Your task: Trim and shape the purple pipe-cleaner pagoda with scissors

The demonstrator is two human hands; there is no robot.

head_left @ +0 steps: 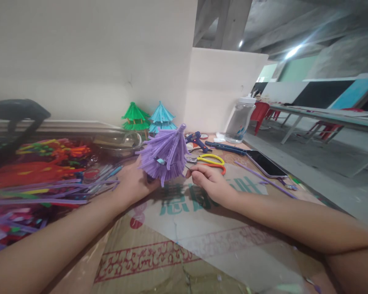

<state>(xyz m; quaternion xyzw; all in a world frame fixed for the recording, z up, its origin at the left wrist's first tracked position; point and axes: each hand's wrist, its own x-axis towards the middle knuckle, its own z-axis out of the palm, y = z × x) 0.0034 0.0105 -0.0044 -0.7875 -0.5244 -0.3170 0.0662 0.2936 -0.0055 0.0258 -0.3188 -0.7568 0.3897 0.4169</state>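
A purple pipe-cleaner roof (167, 153), cone-shaped with layered strands, is tilted above the middle of the table. My left hand (135, 183) is closed on its left underside, with the fingers partly hidden behind it. My right hand (210, 183) pinches a thin dark piece (188, 168) at the lower right edge of the purple roof. Behind stand a green tiered pipe-cleaner roof (135, 116) and a light blue one (162, 116). Scissors with yellow and orange handles (213, 160) lie just beyond my right hand.
Colourful pipe cleaners (49, 163) are heaped at the left, near a clear bowl (119, 145). A blue glue gun (198, 141), a dark blue cutter (227, 148), a phone (265, 163) and a water bottle (241, 120) lie or stand at the back and right.
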